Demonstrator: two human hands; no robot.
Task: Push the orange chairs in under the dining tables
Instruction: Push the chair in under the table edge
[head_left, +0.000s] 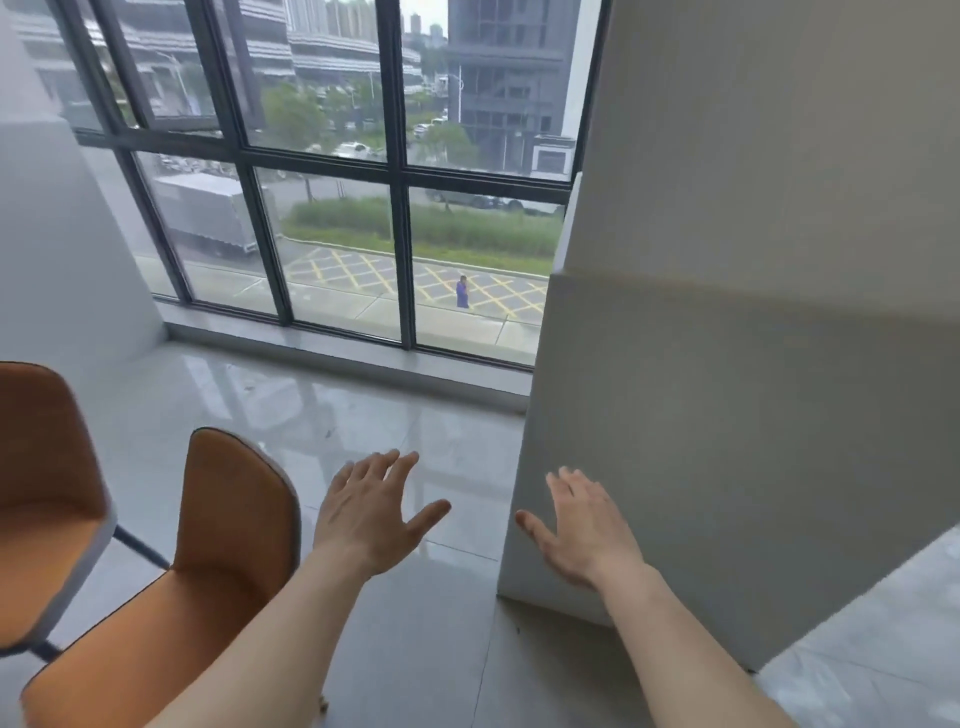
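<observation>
Two orange chairs stand at the lower left. The nearer orange chair (228, 535) has its backrest just left of my left hand (371, 512), which is open with fingers spread and touches nothing. The second orange chair (44, 467) is at the far left edge, partly cut off. My right hand (584, 530) is open too, held in front of a white pillar, holding nothing. A pale marbled dining table (883, 649) shows only as a corner at the lower right.
A white pillar (701, 415) rises right of centre, close behind my right hand. A tall dark-framed window (395, 171) fills the far wall above a low sill. Glossy grey floor tiles (332, 415) lie between the chairs and the window.
</observation>
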